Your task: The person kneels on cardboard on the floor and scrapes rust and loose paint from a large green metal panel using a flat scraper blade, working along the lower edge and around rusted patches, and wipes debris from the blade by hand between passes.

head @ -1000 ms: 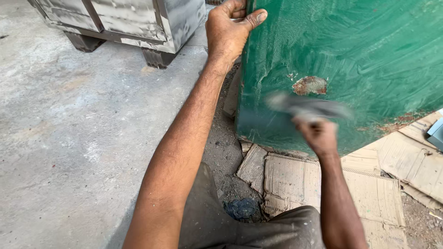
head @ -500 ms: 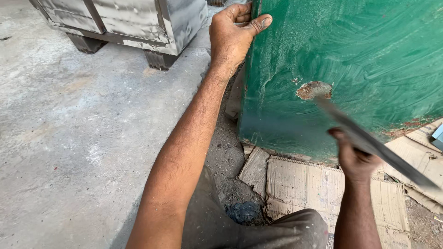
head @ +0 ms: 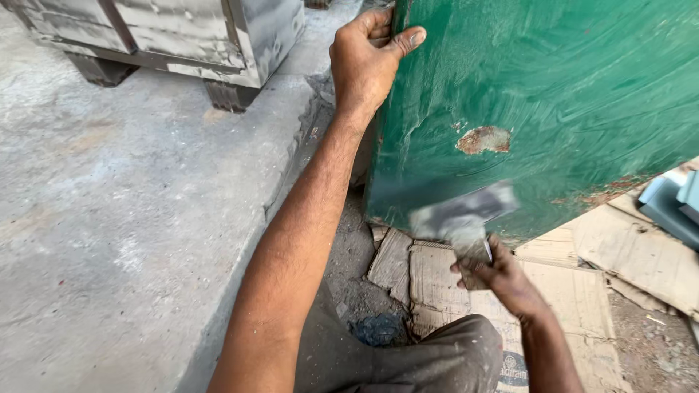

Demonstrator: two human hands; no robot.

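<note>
A large green painted metal panel (head: 568, 94) stands tilted in front of me, with a rusty bare patch (head: 483, 139) near its lower middle. My left hand (head: 366, 60) grips the panel's left edge, thumb on the green face. My right hand (head: 494, 273) holds a flat metal scraper (head: 463, 212) by its handle; its wide blade is blurred and lies against the panel's lower part, below and left of the rust patch.
Flattened cardboard (head: 582, 291) lies on the ground under the panel. A concrete floor (head: 131, 218) stretches to the left. A grey metal cabinet on feet (head: 196, 36) stands at the top left. Grey-blue objects (head: 673, 207) sit at the right edge.
The scraper has swung back from the right, where its blade pointed down and away, to the panel's lower left part. My left hand keeps its grip on the edge.
</note>
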